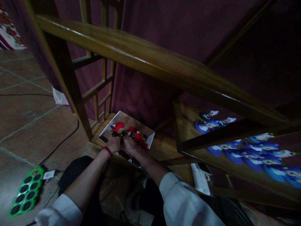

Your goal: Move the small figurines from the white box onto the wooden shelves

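Both hands reach into a shallow white box (150,138) on the low wooden shelf. Inside lie several small red and black figurines (119,125), some with pale faces. My left hand (114,144), with a red bead bracelet at the wrist, is over the near left part of the box. Close beside it is my right hand (129,145), wearing a thin metal bracelet, next to the figurines in the middle. The fingers of both hands point down and away from me. Dim light and the backs of the hands hide what the fingertips touch or hold.
A wooden rail (141,56) crosses above my hands, and a lattice side panel (96,88) stands at the left. Blue figurines (254,157) stand on a shelf at right, near a phone (204,169). A green power strip (28,191) with a cable lies on the tiled floor.
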Tool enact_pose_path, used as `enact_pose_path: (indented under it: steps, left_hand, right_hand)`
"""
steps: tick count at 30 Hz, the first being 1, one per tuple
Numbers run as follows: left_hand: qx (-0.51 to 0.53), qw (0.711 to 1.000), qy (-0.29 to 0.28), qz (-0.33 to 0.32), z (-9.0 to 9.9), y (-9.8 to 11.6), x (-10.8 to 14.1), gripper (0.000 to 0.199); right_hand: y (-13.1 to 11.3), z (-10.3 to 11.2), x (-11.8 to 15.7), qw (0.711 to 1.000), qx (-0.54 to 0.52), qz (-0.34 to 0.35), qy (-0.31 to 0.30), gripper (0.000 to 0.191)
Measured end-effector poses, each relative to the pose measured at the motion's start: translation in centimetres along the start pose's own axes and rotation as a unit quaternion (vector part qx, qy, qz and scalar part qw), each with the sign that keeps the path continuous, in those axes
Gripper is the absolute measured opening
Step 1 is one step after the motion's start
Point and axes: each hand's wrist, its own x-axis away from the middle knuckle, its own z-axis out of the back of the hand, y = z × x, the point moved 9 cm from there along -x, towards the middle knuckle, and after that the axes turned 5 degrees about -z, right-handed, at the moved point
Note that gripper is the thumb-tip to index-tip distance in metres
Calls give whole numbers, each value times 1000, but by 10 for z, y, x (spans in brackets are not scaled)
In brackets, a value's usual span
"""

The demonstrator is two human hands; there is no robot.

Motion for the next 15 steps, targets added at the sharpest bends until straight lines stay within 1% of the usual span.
enact_pose_path:
  steps: [9,15]
  left_hand:
    - [4,1000,-13,0,-3,6,-1,28]
    - [8,1000,-10,0,-3,5,-1,32]
  right_hand:
    - [-2,-3,3,999,37,18,4,32]
    - [-5,0,7,999,41,6,12,36]
